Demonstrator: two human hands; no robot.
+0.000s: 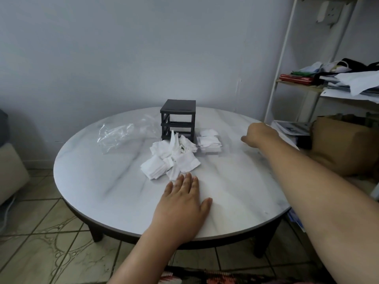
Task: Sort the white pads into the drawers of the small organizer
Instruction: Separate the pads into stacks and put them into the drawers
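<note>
Two hands: my left hand (182, 197) lies flat, released, just short of the white pads (172, 158); right hand (258, 134), grasp unclear. Careless sweeping could scatter them.

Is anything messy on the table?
Yes. The pads lie in a jumbled heap before the organizer, whose slots look empty; a clear drawer sits out beside it, holding pads.
</note>
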